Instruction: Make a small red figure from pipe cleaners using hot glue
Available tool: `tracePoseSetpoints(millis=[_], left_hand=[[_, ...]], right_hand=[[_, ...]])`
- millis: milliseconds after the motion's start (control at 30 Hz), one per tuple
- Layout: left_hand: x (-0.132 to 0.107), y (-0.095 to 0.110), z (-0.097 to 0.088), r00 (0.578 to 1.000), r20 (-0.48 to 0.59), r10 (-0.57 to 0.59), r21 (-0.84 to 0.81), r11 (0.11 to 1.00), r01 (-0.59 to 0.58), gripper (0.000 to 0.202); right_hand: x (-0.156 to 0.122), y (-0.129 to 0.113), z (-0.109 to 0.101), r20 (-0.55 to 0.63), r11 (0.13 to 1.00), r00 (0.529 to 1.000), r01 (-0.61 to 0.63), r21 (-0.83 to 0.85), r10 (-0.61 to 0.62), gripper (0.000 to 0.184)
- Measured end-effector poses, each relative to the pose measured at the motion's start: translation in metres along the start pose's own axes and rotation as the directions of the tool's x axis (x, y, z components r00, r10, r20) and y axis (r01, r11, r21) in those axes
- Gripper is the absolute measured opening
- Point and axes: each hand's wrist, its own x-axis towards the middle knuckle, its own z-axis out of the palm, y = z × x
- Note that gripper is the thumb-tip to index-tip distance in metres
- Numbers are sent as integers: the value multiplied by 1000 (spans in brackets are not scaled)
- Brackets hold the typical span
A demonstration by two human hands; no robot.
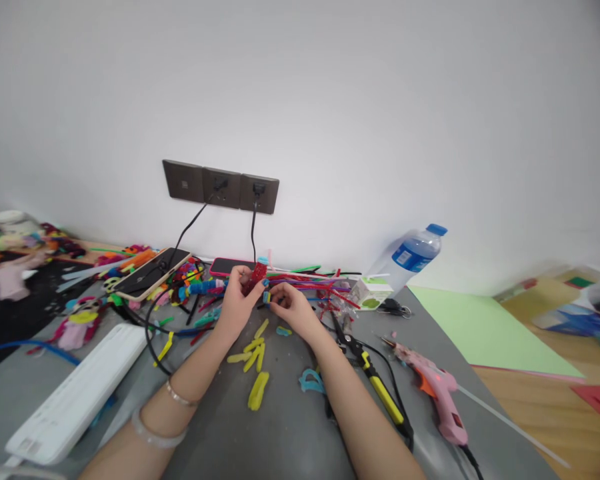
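My left hand (pixel 240 295) is closed around a red fuzzy craft piece (pixel 258 272) with a light blue top, which looks made of pipe cleaner. Close beside it, my right hand (pixel 293 309) pinches a small blue-and-yellow piece (pixel 267 297); its exact form is too small to tell. Below the hands, several folded yellow pipe-cleaner pieces (pixel 258 392) lie on the grey table (pixel 240 443). A small blue-and-yellow piece (pixel 283 331) rests just under my right hand, and a light blue looped piece (pixel 311 381) lies by my right forearm.
Pliers (pixel 380 393) with yellow-and-black handles and a pink hot glue gun (pixel 437 393) lie on the right. A water bottle (pixel 414 257) leans against the wall behind a small white-green box (pixel 371 293). To the left are a white power strip (pixel 80 393), a phone (pixel 153 273) and cables.
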Motion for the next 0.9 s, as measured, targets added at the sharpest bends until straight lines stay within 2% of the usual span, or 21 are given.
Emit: tracePoseSetpoints(millis=[133,200,333,433,600,733,900], left_hand=[[0,-1,-1,1000,-25,1,-22,1000,-1,36],[1,-3,-1,999,-40,-17,-71,997,14,31],[7,-3,0,977,-47,-207,-325,928,181,24],[9,2,1,964,43,-263,-420,871,257,26],[8,9,2,965,80,-248,-458,851,257,23],[9,4,2,977,95,-189,-417,884,211,29],[10,-3,-1,985,60,-165,-404,898,175,36]], right_hand=[[0,2,1,-4,1000,1000,11,-1,-11,21],[1,3,1,-17,1000,1000,10,16,-9,21],[1,4,1,-17,999,1000,-11,44,12,23],[0,1,0,11,999,1000,-27,19,27,22],[-5,-10,0,117,999,992,-49,-13,50,20],[-10,-15,-4,132,998,990,-47,-46,53,18],[-12,-15,-8,135,973,979,-124,-195,152,16]])
